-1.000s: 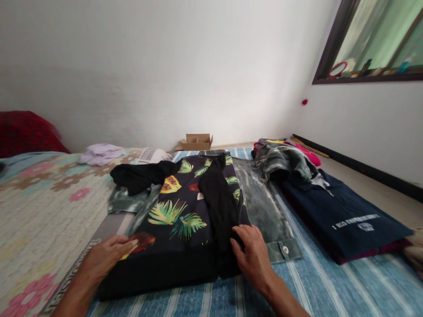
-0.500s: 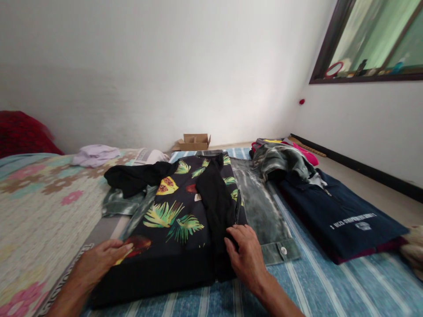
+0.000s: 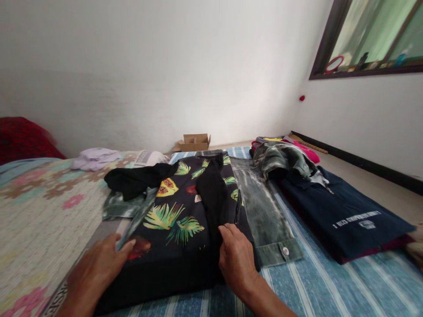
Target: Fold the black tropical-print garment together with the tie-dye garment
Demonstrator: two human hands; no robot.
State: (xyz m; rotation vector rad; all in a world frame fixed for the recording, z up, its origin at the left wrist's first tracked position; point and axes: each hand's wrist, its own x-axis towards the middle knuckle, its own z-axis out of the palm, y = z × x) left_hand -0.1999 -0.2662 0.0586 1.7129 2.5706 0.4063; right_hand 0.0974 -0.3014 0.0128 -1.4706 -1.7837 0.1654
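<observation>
A black shirt with a leaf and fruit print lies on top of a grey-green denim jacket. One black sleeve is folded down over its front; the other reaches out to the left. My left hand is at the lower left edge of the shirt, thumb and fingers apart, with no cloth seen between them. Near the lower right, my right hand rests on the shirt beside the folded sleeve, its fingers bent together on the dark fabric.
A folded navy garment lies on the right of the striped sheet, with crumpled clothes behind. A cardboard box sits by the wall. Lilac cloth is on the floral cover at left.
My right hand has shifted slightly left across the shirt, whose right edge now shows beyond it. My left hand has moved slightly right and its thumb and fingers have parted.
</observation>
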